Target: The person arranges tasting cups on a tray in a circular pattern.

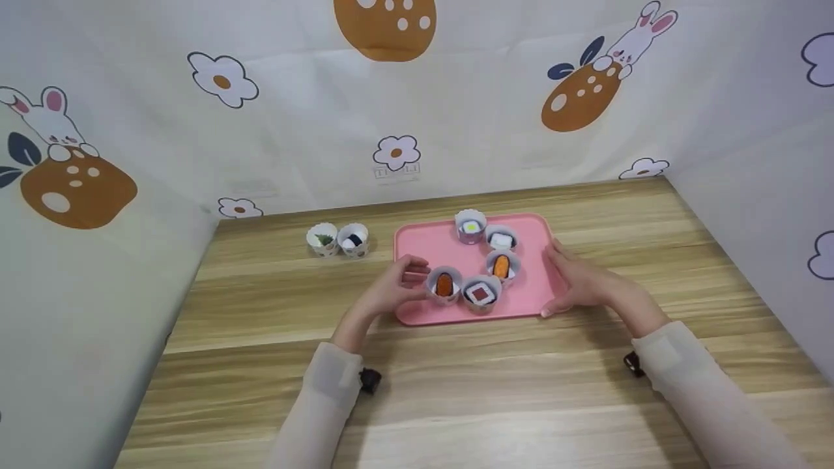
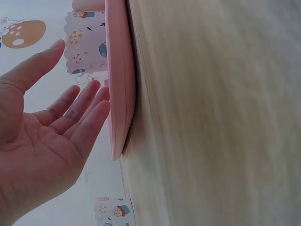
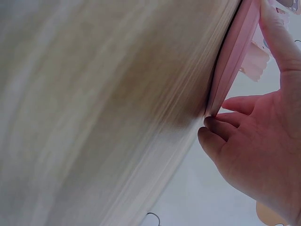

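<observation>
A pink tray [image 1: 432, 238] lies on the table, bearing several paper cups with toy sushi. At its left side my left hand [image 1: 393, 286] has its thumb and fingers spread close to the cup with the reddish-brown topped sushi [image 1: 444, 285]. In the left wrist view, fingertips reach the tray's rim [image 2: 121, 89] and the thumb points at a patterned paper cup [image 2: 87, 42]. Along the tray's right edge rests my right hand [image 1: 578, 280], thumb at the front corner and fingers farther back. The right wrist view shows those fingers [image 3: 230, 122] touching the tray edge [image 3: 230, 66].
Two more paper cups stand left of the tray, one with something green [image 1: 323, 240], the other with a rice ball [image 1: 353, 241]. A printed curtain [image 1: 306, 130] closes off the back and both sides of the wooden table [image 1: 495, 391].
</observation>
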`<move>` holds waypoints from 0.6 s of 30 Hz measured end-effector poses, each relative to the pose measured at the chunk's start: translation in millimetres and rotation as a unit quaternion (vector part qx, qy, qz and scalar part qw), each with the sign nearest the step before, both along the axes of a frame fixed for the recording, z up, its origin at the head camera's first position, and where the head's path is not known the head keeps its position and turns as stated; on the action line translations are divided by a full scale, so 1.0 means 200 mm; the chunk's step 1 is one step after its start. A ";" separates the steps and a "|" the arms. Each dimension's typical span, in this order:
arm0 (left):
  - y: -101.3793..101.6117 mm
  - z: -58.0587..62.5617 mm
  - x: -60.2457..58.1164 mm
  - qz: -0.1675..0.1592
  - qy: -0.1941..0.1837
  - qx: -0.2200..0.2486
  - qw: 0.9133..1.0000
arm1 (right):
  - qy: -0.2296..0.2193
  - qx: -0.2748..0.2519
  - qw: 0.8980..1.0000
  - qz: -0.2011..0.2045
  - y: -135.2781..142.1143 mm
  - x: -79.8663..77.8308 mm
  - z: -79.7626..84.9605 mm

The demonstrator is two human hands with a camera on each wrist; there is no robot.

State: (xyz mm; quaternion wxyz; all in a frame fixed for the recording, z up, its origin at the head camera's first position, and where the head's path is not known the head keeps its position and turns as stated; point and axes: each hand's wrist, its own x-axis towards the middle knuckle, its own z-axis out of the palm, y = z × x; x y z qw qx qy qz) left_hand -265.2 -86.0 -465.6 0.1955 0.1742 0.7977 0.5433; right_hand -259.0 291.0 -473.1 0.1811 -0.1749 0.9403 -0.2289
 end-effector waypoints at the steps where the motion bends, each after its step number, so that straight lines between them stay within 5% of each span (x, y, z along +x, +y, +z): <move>1: 0.00 0.00 0.00 0.001 0.000 -0.001 1.000 | -0.002 0.001 1.000 -0.002 0.00 0.00 0.00; 18: -0.07 0.00 -0.02 0.026 0.004 0.000 1.000 | -0.005 0.000 1.000 -0.006 0.00 0.01 0.01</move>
